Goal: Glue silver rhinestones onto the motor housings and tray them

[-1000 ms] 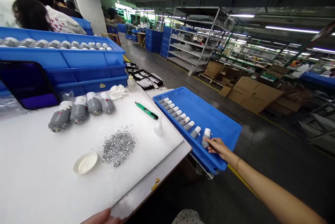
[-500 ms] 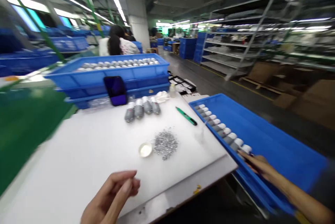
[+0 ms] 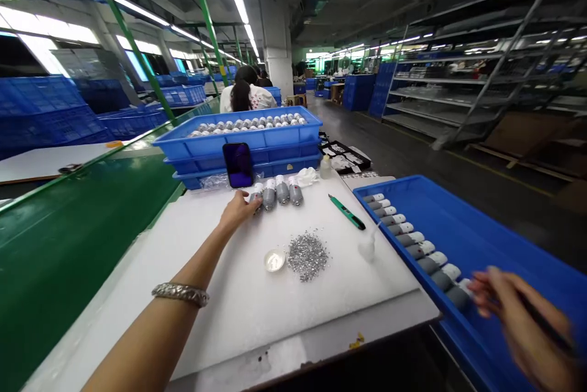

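Note:
My left hand (image 3: 238, 210) reaches across the white tabletop, thumb and fingers closed around the leftmost grey-and-white capsule-shaped part (image 3: 255, 197). Beside it stand several more of these grey-and-white parts (image 3: 283, 192) in a short row. Over the blue bin at the right, my right hand (image 3: 518, 312) is curled, with a dark slender tool (image 3: 543, 323) lying along it; motion blur hides its kind. Just left of that hand, a row of the same parts (image 3: 416, 249) lines the bin's near side. A heap of tiny silvery pieces (image 3: 308, 255) lies next to a small round dish (image 3: 274, 261).
A green utility knife (image 3: 347, 212) and a small translucent bottle (image 3: 368, 247) are on the table's right side. Behind stand a phone (image 3: 238, 165) and stacked blue trays (image 3: 238, 138). The blue bin (image 3: 495, 239) adjoins the table. A person (image 3: 247, 95) sits beyond.
My left hand has gone forward from the table's near edge to the leftmost capsule-shaped part. My right hand has lifted off the row in the bin. The view has turned left.

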A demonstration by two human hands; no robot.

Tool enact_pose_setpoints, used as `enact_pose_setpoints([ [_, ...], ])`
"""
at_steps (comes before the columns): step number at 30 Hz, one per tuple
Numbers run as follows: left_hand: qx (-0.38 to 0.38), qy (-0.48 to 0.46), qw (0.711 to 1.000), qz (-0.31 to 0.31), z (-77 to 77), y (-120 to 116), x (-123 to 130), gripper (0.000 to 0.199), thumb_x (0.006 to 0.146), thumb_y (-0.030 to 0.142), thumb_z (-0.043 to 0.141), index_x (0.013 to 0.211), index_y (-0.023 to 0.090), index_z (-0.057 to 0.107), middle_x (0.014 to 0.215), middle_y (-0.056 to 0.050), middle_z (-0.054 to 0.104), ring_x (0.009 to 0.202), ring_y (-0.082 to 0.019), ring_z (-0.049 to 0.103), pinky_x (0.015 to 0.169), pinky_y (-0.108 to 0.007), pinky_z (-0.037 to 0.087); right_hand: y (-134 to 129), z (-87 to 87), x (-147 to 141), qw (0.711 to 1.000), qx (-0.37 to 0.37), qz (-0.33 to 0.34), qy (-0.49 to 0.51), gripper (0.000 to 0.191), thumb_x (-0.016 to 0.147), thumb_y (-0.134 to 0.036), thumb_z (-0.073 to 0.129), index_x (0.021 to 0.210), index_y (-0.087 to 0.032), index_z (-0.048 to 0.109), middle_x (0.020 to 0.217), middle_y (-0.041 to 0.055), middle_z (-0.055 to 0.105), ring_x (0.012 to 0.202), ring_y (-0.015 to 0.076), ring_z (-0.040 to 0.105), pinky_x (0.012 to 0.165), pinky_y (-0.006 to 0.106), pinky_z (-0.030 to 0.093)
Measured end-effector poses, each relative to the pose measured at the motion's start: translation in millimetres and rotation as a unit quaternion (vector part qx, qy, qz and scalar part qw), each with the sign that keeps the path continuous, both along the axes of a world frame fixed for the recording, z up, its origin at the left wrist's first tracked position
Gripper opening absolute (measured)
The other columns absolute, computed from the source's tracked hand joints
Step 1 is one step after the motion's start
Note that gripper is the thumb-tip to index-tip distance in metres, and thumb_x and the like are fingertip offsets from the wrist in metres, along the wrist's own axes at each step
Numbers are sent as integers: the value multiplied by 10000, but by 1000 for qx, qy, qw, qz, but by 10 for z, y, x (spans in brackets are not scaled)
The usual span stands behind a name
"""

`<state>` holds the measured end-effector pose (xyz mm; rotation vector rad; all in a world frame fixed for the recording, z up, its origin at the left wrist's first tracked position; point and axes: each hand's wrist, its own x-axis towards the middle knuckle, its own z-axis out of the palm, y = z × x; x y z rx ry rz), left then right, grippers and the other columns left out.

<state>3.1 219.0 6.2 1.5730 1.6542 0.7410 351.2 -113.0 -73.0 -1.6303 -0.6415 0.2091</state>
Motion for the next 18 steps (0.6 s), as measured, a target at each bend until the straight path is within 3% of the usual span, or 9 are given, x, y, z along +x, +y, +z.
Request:
enact_pose_setpoints([
  [4, -47, -68, 997, 3, 38, -18, -90, 352, 905, 326, 629, 1224, 181, 589, 1247, -99, 621, 1031, -255, 639, 847, -473, 552, 431, 80, -394, 991, -12, 106, -78, 338, 791, -515, 706, 938, -213, 671, 874, 94, 703, 670, 211, 637, 618, 365, 541],
  [8, -87, -215, 972, -28, 169, -374, -405, 270, 903, 291, 627, 1140, 164, 615, 1109, -73, 665, 916, -209, 659, 794, -414, 570, 831, 79, -610, 973, -21, 175, -145, 383, 763, -476, 737, 1001, -191, 639, 925, 73, 687, 730, 202, 596, 684, 349, 494],
  [11, -104, -325, 939, -45, 227, -915, -593, 232, 890, 292, 603, 1112, 231, 630, 1063, -45, 690, 943, -197, 660, 881, -384, 569, 948, 63, -648, 965, -29, 199, -168, 314, 741, -462, 757, 872, -199, 644, 818, 44, 643, 713, 198, 547, 716, 348, 448],
  [14, -137, -383, 912, -45, 187, -1580, -610, 330, 877, 338, 609, 1174, 194, 617, 1007, -105, 730, 943, -256, 674, 771, -395, 602, 932, 61, -669, 965, -31, 209, -154, 292, 742, -456, 749, 725, -211, 590, 674, 5, 544, 635, 178, 484, 660, 324, 412],
  [16, -187, -469, 862, -47, 119, -1997, -522, 414, 890, 306, 618, 1285, 201, 556, 943, -93, 725, 820, -226, 678, 688, -365, 595, 865, 103, -718, 967, -34, 219, -121, 303, 749, -444, 745, 688, -213, 559, 619, -9, 502, 583, 162, 458, 602, 308, 402],
  [18, -250, -534, 807, -38, 41, -2335, -390, 423, 903, 322, 608, 1297, 176, 557, 915, -101, 719, 775, -228, 685, 684, -387, 590, 762, 202, -811, 965, -38, 251, -66, 279, 786, -454, 709, 746, -202, 598, 671, 26, 575, 619, 181, 528, 585, 304, 438],
])
